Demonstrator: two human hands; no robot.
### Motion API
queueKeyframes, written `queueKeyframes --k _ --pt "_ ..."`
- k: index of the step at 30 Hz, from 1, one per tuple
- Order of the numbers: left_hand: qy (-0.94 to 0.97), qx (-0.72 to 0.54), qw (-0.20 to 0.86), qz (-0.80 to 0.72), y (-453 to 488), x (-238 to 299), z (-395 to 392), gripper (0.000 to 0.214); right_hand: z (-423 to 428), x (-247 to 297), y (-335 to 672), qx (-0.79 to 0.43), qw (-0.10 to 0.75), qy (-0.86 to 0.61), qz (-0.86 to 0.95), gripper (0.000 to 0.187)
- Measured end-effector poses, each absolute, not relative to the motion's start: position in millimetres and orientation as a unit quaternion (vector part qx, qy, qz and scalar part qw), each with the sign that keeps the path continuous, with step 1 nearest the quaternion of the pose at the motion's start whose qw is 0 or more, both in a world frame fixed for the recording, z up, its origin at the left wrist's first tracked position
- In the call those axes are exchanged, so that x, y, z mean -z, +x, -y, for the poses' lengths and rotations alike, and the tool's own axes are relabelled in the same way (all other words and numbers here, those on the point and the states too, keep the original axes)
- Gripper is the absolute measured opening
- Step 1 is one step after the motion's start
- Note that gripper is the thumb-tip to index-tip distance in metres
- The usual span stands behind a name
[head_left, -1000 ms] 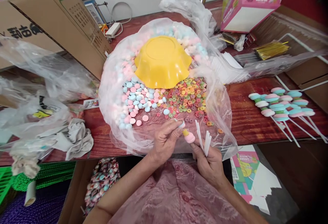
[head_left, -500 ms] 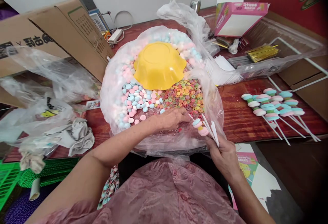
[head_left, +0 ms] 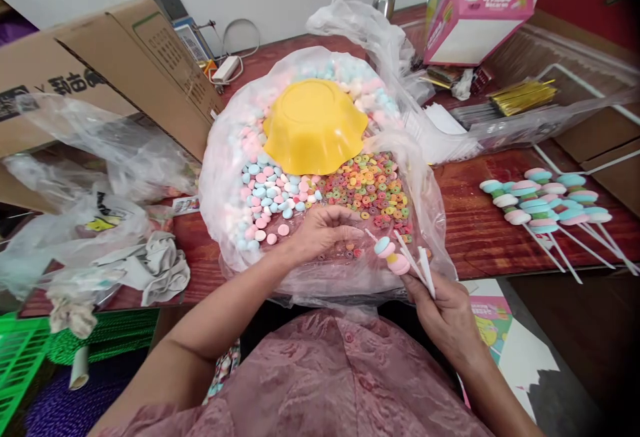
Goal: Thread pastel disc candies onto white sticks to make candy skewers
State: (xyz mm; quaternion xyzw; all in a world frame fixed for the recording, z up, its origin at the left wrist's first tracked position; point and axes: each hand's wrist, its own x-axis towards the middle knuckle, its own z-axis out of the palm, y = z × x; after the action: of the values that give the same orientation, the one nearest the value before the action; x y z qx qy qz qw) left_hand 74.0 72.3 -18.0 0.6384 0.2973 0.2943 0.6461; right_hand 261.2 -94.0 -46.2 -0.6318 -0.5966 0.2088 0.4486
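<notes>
My right hand (head_left: 443, 307) grips a bunch of white sticks (head_left: 419, 267); one of them carries a blue and a pink candy disc (head_left: 391, 255) near its tip. My left hand (head_left: 320, 229) rests inside the big clear bag (head_left: 425, 190), fingers curled and pinched over the loose ring candies (head_left: 373, 190); what it pinches is too small to make out. Pink and blue disc candies (head_left: 267, 187) lie to its left. An upturned yellow bowl (head_left: 314, 125) sits on the candy heap behind.
Finished candy skewers (head_left: 543, 200) lie on the red table (head_left: 475, 223) at right. A cardboard box (head_left: 115, 70) and crumpled plastic bags (head_left: 90, 177) fill the left. A pink carton (head_left: 473, 27) and gold twist ties (head_left: 523, 95) sit at the back right.
My left hand left the stick, reached into the ring candies and is now drawing back slightly. My right hand shifted right with the sticks; a blue disc now sits above the pink one.
</notes>
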Motion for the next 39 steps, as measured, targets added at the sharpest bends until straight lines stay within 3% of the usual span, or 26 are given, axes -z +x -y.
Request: queueKeyframes --k 4,9,20,27,31,34,39 --pt "0.468 -0.391 0.721 -0.330 61.0 19.1 -52.3 0.029 82.7 40.7 246.7 -0.197 0.410 -0.614 0.645 0.023" --pt "0.430 -0.495 0.661 -0.366 45.0 21.9 -46.1 0.031 73.2 34.0 234.3 -0.160 0.407 -0.597 0.673 0.020" --pt "0.510 -0.475 0.605 -0.386 27.4 27.6 -43.4 0.027 73.2 30.8 233.9 -0.168 0.352 -0.602 0.697 0.024" --pt "0.725 -0.469 0.375 -0.337 26.0 28.1 -44.0 0.011 69.0 38.0 240.4 -0.141 0.346 -0.565 0.736 0.031" --pt "0.803 -0.434 0.270 -0.308 27.7 32.1 -41.5 0.015 68.9 41.3 238.3 -0.129 0.343 -0.564 0.740 0.033" --pt "0.773 -0.440 0.319 -0.328 30.3 38.7 -39.4 0.016 69.6 42.4 237.4 -0.144 0.349 -0.554 0.742 0.036" --pt "0.617 -0.463 0.520 -0.367 32.8 44.2 -36.4 0.022 71.1 44.9 241.3 -0.150 0.374 -0.529 0.747 0.037"
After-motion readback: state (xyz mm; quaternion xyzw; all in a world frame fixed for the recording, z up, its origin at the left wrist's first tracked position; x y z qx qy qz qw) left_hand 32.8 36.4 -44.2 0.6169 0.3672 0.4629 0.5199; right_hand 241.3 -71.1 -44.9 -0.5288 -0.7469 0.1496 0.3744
